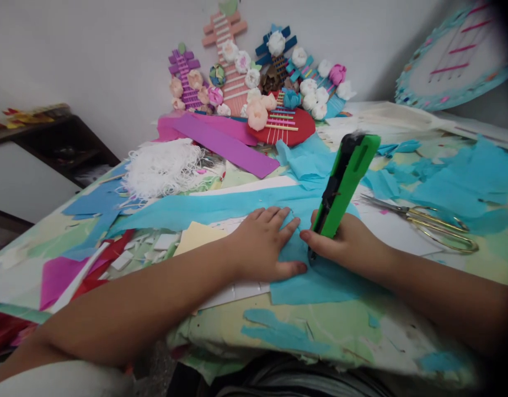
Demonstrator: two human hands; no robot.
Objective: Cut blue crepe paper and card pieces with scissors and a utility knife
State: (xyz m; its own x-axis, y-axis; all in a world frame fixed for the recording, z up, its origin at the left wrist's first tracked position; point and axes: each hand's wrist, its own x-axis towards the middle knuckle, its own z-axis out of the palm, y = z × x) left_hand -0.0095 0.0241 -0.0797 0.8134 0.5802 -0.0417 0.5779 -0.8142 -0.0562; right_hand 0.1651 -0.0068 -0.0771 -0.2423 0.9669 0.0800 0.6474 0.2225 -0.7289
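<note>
My left hand lies flat with its fingers spread, pressing on turquoise crepe paper and the white sheet under it. In my right hand is a long green-and-black hand tool, gripped near its lower end. The tool stands tilted, its dark tip against the crepe paper beside my left thumb; its exact kind is unclear. Gold-handled scissors lie to the right of my right hand. A long strip of turquoise paper stretches left beyond my left hand.
White shredded strands and a purple strip lie further back. Several flower-decorated instrument-shaped crafts lean against the wall. Small white pieces are on the left. Torn turquoise paper covers the right side.
</note>
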